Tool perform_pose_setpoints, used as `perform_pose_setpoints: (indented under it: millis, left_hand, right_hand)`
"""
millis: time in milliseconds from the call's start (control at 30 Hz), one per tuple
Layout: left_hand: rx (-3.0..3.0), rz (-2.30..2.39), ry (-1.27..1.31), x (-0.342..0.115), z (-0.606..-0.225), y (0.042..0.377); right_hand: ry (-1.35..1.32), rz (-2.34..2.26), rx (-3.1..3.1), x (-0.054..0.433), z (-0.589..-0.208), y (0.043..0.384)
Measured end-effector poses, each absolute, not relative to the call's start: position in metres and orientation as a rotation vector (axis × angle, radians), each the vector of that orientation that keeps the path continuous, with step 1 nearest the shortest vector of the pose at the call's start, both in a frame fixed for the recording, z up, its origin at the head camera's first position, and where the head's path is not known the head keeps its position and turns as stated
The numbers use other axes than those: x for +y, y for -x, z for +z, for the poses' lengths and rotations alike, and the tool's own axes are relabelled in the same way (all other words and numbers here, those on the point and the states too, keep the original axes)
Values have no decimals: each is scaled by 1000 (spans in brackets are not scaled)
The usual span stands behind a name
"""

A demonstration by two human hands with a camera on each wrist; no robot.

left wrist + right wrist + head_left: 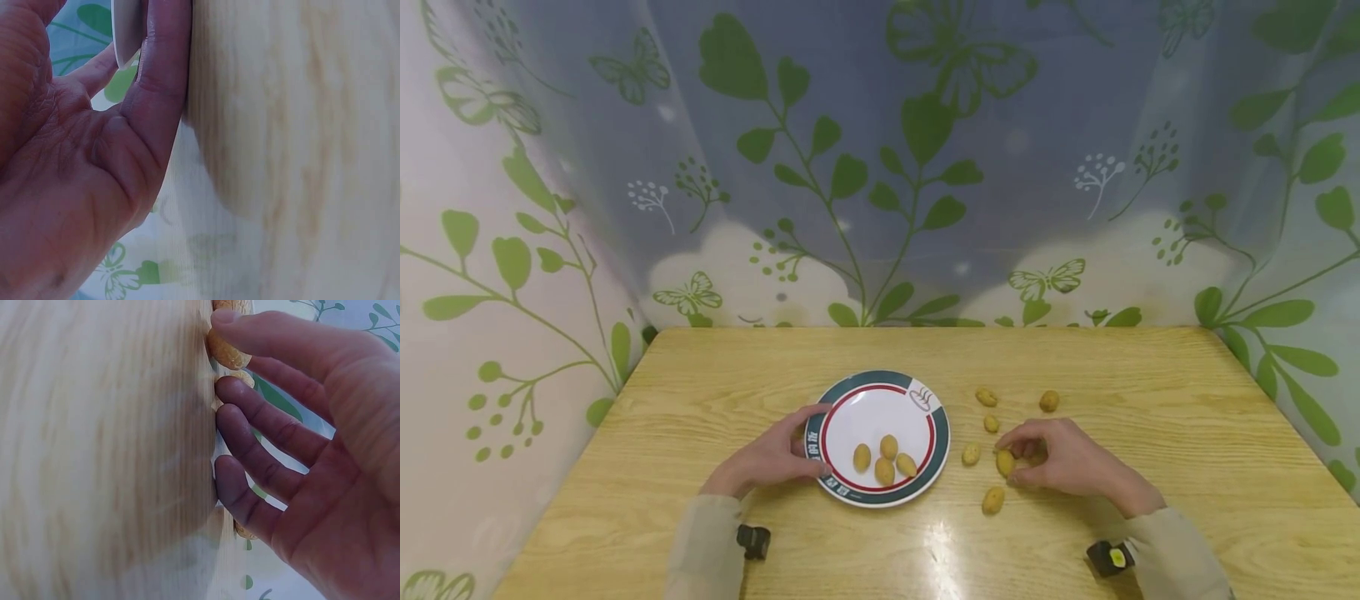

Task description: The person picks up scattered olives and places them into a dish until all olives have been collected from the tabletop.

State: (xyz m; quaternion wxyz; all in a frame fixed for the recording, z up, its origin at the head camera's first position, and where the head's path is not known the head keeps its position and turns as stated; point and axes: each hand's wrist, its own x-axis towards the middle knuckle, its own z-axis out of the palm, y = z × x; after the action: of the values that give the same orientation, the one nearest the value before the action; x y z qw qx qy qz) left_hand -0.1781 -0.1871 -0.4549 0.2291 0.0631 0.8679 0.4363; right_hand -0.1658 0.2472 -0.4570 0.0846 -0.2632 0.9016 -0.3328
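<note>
A small, oval, yellow-brown potato is resting on the pale wood-grained table, right of centre in the lower half of the frame. The person's right hand is pinching it lightly between thumb and forefinger, the other fingers spreading apart and holding nothing. It is probably weighing little and staying firm under pressure, but its rounded skin could be prone to rolling, so gripping across its narrow middle is seeming safest. Left of it, the person's left hand is gripping the left rim of a round white plate with a dark teal border, likely stiff, smooth and breakable. Four similar potatoes are lying inside. White characters, apparently Chinese, are running along the plate's left rim, too small for sure reading; a steaming-bowl emblem is showing at its upper right.
</note>
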Motion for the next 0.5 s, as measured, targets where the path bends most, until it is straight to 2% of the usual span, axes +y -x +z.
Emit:
perform_pose_setpoints:
  millis: [500]
  left_hand:
    - [2369, 1224, -202, -187, -453, 177]
  right_hand:
    - [783, -1000, 2676, 246, -453, 165]
